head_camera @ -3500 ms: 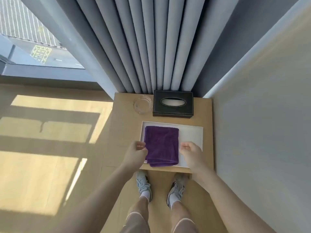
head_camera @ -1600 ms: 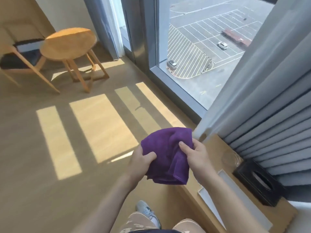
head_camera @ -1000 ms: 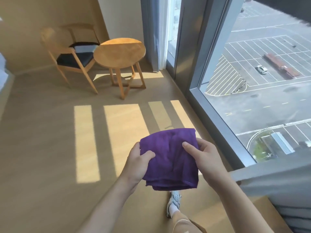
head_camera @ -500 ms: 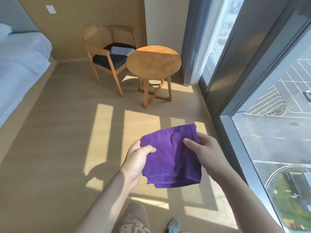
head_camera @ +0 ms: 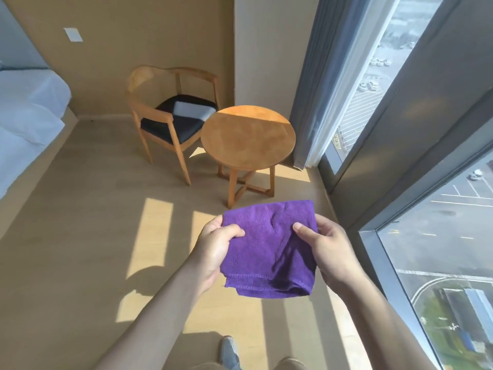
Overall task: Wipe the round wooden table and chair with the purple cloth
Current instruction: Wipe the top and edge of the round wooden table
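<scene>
A folded purple cloth [head_camera: 269, 244] hangs in front of me at waist height. My left hand [head_camera: 213, 248] pinches its left edge, thumb on top. My right hand [head_camera: 324, 249] grips its right edge, thumb pressed on the cloth. Ahead on the floor stands the round wooden table [head_camera: 248, 136], its top bare and partly sunlit. Behind it to the left is the wooden chair [head_camera: 170, 113] with a dark seat cushion; a pale patch lies on the seat. Both are well beyond my hands.
A bed with white bedding [head_camera: 24, 121] runs along the left. Floor-to-ceiling windows [head_camera: 440, 236] and a grey curtain [head_camera: 317, 89] line the right side, close to the table. Open wooden floor with sun stripes [head_camera: 149, 236] lies between me and the table. My shoe [head_camera: 229, 352] shows below.
I have turned away from the shelf with the cloth lifted off its tray in both hands. The table and chair have come closer and more central in view.
</scene>
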